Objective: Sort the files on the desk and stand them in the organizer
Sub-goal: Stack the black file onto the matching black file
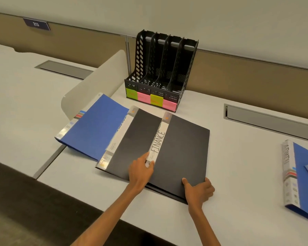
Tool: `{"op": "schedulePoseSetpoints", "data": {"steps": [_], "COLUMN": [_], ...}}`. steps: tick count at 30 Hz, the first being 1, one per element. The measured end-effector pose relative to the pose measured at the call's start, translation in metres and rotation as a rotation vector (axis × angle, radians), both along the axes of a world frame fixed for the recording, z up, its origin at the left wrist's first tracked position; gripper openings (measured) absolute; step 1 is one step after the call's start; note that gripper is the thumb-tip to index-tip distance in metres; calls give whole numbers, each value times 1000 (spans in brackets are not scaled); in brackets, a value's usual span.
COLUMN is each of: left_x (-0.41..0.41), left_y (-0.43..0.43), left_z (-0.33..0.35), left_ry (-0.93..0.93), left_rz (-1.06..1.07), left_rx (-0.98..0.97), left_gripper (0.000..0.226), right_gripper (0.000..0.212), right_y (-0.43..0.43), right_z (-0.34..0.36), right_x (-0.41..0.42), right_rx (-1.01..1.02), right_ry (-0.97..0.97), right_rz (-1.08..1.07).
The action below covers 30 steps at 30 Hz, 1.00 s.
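**Left hand**: lower centre of the frame. The fingers are curled round the near end of a white spine, pinching it.

**Right hand**: lower right of centre. The thumb lies on the cover and the fingers are wrapped round the near right corner of the same item.

**Black file**: centre of the frame, lying flat on the surface and gripped by both hands.
- Matte black cover with a white spine along its left edge, hand-lettered FINANCE.
- The long axis runs from the lower centre away toward the organizer, with the far end leaning slightly right.
- The lettering reads from the near end to the far end.

**Second black file**: just left of the first and partly under it, lying on the same slant. Its white spine is also on the left.

**Blue file**: left of centre and partly under the second black file, fanned further left.

**Second blue file**: right edge of the frame, well apart from the others. Its white spine faces left.

**Organizer**: upper centre, standing against the partition. It is black perforated plastic with four upright slots.

**Sticky notes**: a row of four on the organizer's front lip, in the order green, pink, yellow-green, pink. The writing is too blurred to read.
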<state>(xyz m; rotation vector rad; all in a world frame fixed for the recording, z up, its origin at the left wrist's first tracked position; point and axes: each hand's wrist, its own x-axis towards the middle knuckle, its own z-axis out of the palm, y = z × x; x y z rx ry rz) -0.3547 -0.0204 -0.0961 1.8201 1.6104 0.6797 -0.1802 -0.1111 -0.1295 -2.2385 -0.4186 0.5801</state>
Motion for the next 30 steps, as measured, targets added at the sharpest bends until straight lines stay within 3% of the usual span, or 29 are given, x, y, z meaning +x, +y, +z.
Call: {"op": "schedulePoseSetpoints", "data": {"steps": [5,10,18,30], "left_x": [0,17,39,94], "left_y": [0,-11,-9,-49], "left_z": [-2,-4,-12,-16], "left_ry": [17,39,350,143], "left_rz": [-3,-42,-188,-388], "left_rx": [19,64,211,162], "left_gripper": [46,47,55,38], "right_gripper": [87,65,60,44], "right_y": [-13,-19,-21,-52], "right_z": [-5,-12,-13,-6], "right_x": [-13,-19,4,64], "right_rx": [-129,-185,-184,-75], "right_ry": [-280,-507,-509,-447], "right_rz": [154,309,460,350]}}
